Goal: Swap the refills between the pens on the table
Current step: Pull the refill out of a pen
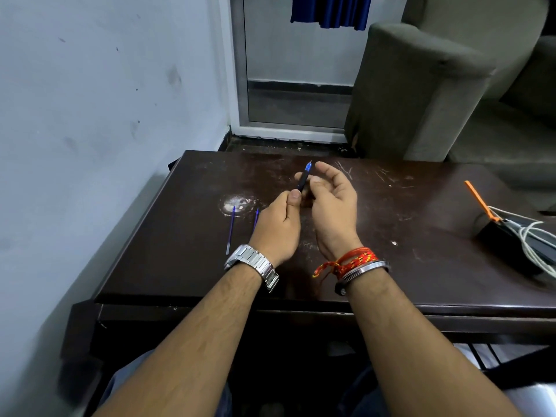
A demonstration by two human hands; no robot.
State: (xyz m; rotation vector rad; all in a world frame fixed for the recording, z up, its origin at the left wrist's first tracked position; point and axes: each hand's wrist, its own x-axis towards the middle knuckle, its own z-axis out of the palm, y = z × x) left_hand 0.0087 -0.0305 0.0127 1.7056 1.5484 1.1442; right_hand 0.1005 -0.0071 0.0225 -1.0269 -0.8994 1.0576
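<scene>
Two refills (230, 230) lie on the table (391, 266), long axes near-to-far, just left of our left hand (276, 224), which pinches the pen (304, 179) tip-up; right hand (334, 203), loosely spread, flanks it. Left hand nearer refills.

Grey sofa (421, 91), white cables (529, 236) beside black box (496, 239).

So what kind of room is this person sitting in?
Probably a lived-in sitting room: a scratched dark table beside a wall, a grey sofa beyond it, and a glass door behind.
</scene>
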